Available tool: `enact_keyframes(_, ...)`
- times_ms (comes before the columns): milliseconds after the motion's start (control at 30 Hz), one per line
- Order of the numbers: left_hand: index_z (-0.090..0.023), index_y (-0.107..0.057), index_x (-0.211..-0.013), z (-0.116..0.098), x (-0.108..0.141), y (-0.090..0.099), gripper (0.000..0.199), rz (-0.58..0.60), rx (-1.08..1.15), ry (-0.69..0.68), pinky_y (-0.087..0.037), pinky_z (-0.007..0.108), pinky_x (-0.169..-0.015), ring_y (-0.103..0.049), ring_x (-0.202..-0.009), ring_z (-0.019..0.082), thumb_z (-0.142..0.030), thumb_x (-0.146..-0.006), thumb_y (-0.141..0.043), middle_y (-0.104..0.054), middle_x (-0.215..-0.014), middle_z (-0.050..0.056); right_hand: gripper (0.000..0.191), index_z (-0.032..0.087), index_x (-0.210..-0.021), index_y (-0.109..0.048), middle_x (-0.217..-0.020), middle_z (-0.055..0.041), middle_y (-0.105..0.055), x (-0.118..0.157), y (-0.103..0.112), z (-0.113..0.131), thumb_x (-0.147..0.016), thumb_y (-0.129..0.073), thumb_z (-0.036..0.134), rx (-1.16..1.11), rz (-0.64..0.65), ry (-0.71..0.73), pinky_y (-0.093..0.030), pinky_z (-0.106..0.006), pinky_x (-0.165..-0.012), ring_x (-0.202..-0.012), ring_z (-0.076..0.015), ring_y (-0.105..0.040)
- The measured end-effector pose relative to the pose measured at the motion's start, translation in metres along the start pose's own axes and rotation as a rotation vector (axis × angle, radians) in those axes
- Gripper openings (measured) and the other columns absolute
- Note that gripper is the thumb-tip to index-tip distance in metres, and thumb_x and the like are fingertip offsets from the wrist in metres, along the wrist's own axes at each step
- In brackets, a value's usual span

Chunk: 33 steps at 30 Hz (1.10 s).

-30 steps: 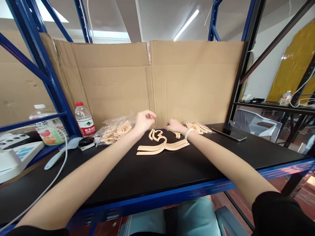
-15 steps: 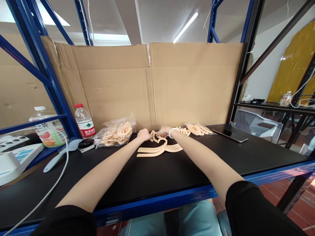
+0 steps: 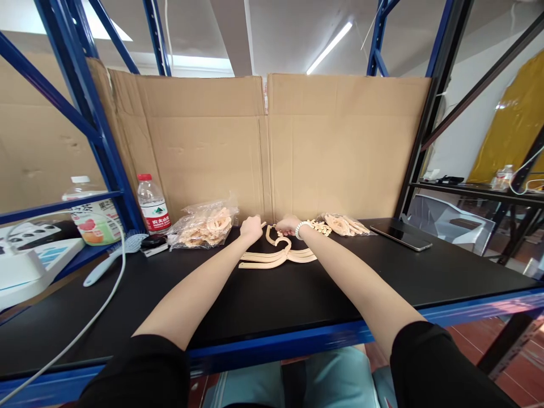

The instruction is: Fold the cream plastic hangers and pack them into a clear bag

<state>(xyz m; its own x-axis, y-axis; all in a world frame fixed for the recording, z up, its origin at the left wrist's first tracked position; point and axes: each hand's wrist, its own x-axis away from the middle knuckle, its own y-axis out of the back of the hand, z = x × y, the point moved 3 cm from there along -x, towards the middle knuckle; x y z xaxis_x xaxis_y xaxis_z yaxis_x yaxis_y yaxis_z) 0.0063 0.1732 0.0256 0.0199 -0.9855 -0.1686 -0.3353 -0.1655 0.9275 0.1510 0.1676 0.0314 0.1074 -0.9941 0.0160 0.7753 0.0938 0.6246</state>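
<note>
My left hand (image 3: 252, 227) is closed on a thin pale-beige curved piece (image 3: 263, 224), whose tip sticks out to the right. Just to its right, my right hand (image 3: 289, 225) has its fingers curled down at the back of the black tabletop; what they hold, if anything, is hidden. Between and in front of both hands lie beige hook-shaped pieces (image 3: 282, 242). Nearer to me, long curved beige bars (image 3: 263, 264) are laid out in a clothes-hanger shape. Small beige pieces (image 3: 322, 227) lie in a pile beside my right wrist, which wears a bead bracelet.
A clear bag of beige pieces (image 3: 206, 225) stands to the left, another bag (image 3: 346, 224) to the right. Farther right lies a phone (image 3: 400, 236). A water bottle (image 3: 153, 207), a hairbrush (image 3: 111, 262) and a white cable (image 3: 114, 283) are on the left. Cardboard (image 3: 344, 147) walls the back.
My hands have moved apart from the curved piece they both were at. The left has lifted slightly, and a hook-shaped piece between them shows more fully. The view has shifted a little.
</note>
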Motion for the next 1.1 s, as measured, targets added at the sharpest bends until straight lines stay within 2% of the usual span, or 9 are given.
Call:
enact_keyframes(200, -0.014, -0.059, -0.118, 0.002, 0.0, 0.01, 0.029, -0.009, 0.27, -0.012, -0.053, 0.045, -0.09, -0.061, -0.105, 0.024, -0.03, -0.093, -0.063, -0.061, -0.118, 0.01, 0.034, 0.015, -0.122, -0.058, -0.121, -0.0098, -0.06, -0.004, -0.001, -0.008, -0.094, -0.059, 0.034, -0.182, 0.05, -0.17, -0.055, -0.041, -0.085, -0.101, -0.0215, -0.063)
enact_keyframes(300, -0.013, -0.059, -0.115, -0.002, 0.013, 0.013, 0.025, 0.025, 0.498, -0.038, -0.056, 0.04, -0.084, -0.064, -0.098, 0.021, -0.024, -0.093, -0.062, -0.063, -0.112, 0.009, 0.027, 0.014, -0.114, -0.06, -0.106, -0.0061, -0.064, 0.001, 0.002, -0.006, -0.095, -0.058, 0.033, -0.299, 0.091, -0.179, -0.056, -0.032, -0.071, -0.084, -0.0155, -0.064)
enact_keyframes(400, -0.012, -0.059, -0.111, -0.002, 0.045, 0.016, 0.021, 0.084, 0.759, -0.11, -0.057, 0.031, -0.084, -0.067, -0.091, 0.016, -0.014, -0.09, -0.062, -0.065, -0.103, 0.007, 0.017, 0.012, -0.09, -0.059, -0.08, -0.0006, -0.062, 0.02, 0.012, -0.004, -0.096, -0.055, 0.027, -0.423, 0.13, -0.115, -0.041, -0.015, -0.044, -0.054, -0.0049, -0.051)
enact_keyframes(467, -0.014, -0.061, -0.105, 0.001, 0.072, 0.018, 0.017, 0.132, 0.909, -0.162, -0.056, 0.029, -0.086, -0.068, -0.09, 0.015, -0.016, -0.088, -0.065, -0.065, -0.098, 0.005, 0.02, 0.013, -0.076, -0.052, -0.071, -0.0012, -0.061, 0.04, 0.019, -0.006, -0.095, -0.053, 0.02, -0.494, 0.156, -0.066, -0.029, -0.012, -0.037, -0.045, -0.0016, -0.042)
enact_keyframes(600, -0.014, -0.061, -0.089, 0.011, 0.123, 0.017, 0.023, 0.27, 1.111, -0.236, -0.057, 0.033, -0.086, -0.068, -0.088, 0.018, -0.028, -0.078, -0.077, -0.064, -0.086, 0.003, 0.02, 0.016, -0.069, -0.047, -0.071, -0.005, -0.066, 0.083, 0.03, -0.018, -0.085, -0.056, 0.008, -0.591, 0.213, 0.015, -0.033, -0.013, -0.039, -0.045, -0.0021, -0.043)
enact_keyframes(700, -0.015, -0.061, -0.087, 0.01, 0.147, 0.015, 0.034, 0.408, 1.235, -0.309, -0.056, 0.026, -0.072, -0.065, -0.076, 0.013, -0.039, -0.074, -0.081, -0.064, -0.084, 0.002, 0.019, 0.017, -0.068, -0.046, -0.07, -0.0048, -0.066, 0.11, 0.032, -0.028, -0.079, -0.059, 0.009, -0.627, 0.235, 0.071, -0.031, -0.015, -0.039, -0.045, -0.0033, -0.043)
enact_keyframes(800, -0.016, -0.059, -0.089, 0.006, 0.158, 0.014, 0.037, 0.448, 1.261, -0.341, -0.053, 0.023, -0.064, -0.061, -0.067, 0.011, -0.043, -0.074, -0.081, -0.064, -0.081, 0.0, 0.015, 0.019, -0.072, -0.046, -0.063, -0.0007, -0.062, 0.127, 0.028, -0.031, -0.076, -0.059, 0.013, -0.671, 0.284, 0.164, -0.026, -0.017, -0.04, -0.042, -0.004, -0.039)
enact_keyframes(967, -0.017, -0.054, -0.088, -0.001, 0.168, 0.017, 0.04, 0.461, 1.351, -0.31, -0.055, 0.03, -0.072, -0.066, -0.075, 0.015, -0.045, -0.075, -0.08, -0.069, -0.095, 0.005, 0.017, 0.015, -0.092, -0.062, -0.054, 0.0078, -0.043, 0.133, 0.024, -0.025, -0.075, -0.056, 0.016, -0.757, 0.302, 0.285, -0.024, -0.018, -0.044, -0.045, -0.0049, -0.031)
enact_keyframes(1100, -0.018, -0.049, -0.086, 0.002, 0.171, 0.018, 0.041, 0.443, 1.442, -0.252, -0.055, 0.031, -0.08, -0.068, -0.079, 0.016, -0.041, -0.075, -0.081, -0.071, -0.097, 0.006, 0.015, 0.013, -0.077, -0.064, -0.053, 0.0074, -0.033, 0.129, 0.023, -0.026, -0.082, -0.056, 0.025, -0.816, 0.356, 0.21, -0.026, -0.02, -0.046, -0.047, -0.0065, -0.026)
